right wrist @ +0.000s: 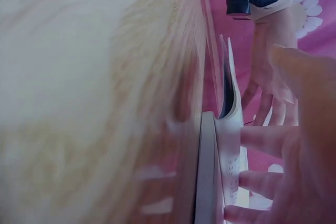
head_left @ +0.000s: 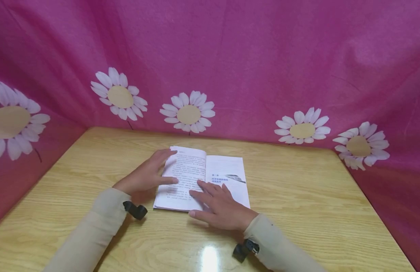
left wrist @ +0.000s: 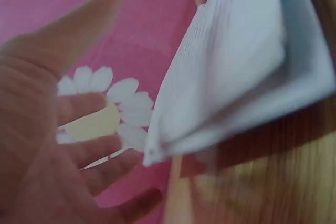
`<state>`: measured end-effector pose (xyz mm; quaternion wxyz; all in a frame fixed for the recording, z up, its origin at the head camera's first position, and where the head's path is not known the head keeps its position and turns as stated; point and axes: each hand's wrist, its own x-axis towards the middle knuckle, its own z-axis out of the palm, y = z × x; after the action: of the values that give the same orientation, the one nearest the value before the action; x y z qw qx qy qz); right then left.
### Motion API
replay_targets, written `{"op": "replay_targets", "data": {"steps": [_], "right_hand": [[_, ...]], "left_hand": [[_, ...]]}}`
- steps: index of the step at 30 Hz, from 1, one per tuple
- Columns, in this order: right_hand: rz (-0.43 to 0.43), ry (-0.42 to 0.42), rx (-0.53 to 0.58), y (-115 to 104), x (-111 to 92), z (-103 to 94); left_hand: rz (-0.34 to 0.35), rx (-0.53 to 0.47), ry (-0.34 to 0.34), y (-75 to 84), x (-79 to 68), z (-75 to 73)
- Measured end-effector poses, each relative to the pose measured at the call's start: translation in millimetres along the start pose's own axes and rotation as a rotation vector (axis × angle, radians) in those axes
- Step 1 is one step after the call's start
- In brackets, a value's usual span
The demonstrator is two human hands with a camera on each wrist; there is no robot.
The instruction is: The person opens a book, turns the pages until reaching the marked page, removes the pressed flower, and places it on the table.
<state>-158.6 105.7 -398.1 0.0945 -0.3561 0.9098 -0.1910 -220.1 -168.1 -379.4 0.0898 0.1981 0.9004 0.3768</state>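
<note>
An open book [head_left: 190, 160] lies on the wooden table, printed text on its left page and a blue heading with a train picture [head_left: 234, 177] on its right page. My left hand [head_left: 146, 174] is at the book's left side, fingers extended over the left page's edge; the left wrist view shows its fingers spread apart and gripping nothing. My right hand [head_left: 223, 207] is over the lower middle of the book with fingers spread. In the right wrist view its fingertips [right wrist: 252, 179] touch the page, and some leaves [right wrist: 228, 87] curve upward away from the table.
A pink cloth [head_left: 244, 68] with large white daisies hangs behind the table [head_left: 305, 196] and along both sides. Black wrist devices sit on my left sleeve [head_left: 107, 206] and right sleeve [head_left: 274, 236]. Light glares off the table's front.
</note>
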Motion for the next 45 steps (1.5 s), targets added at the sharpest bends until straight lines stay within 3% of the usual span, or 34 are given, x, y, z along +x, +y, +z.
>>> {"op": "replay_targets", "data": {"steps": [3, 8, 18, 23, 29, 37, 45], "right_hand": [[-0.007, -0.004, -0.035, -2, 2, -0.5], [-0.017, -0.017, -0.113, -6, 4, -1.0], [-0.027, -0.013, -0.184, -9, 7, -4.2], [-0.004, 0.025, -0.077, -1, 8, -13.8], [0.085, 0.134, 0.076, 21, 9, -31.1], [0.177, 0.184, 0.163, 64, 8, -45.0], [0.238, 0.166, 0.105, 91, 1, -52.0]], "left_hand": [[0.037, 0.164, -0.093, 4.8, -2.2, 5.5], [-0.001, 0.308, -0.192, 6.2, -6.4, 12.2], [-0.041, 0.338, -0.234, 1.9, -9.5, 18.9], [-0.029, 0.348, -0.23, 3.0, -9.7, 19.2], [-0.03, 0.343, -0.227, 2.7, -8.9, 19.3], [-0.042, 0.335, -0.239, 3.6, -8.3, 21.3], [-0.052, 0.352, -0.234, 3.1, -8.6, 23.6]]}}
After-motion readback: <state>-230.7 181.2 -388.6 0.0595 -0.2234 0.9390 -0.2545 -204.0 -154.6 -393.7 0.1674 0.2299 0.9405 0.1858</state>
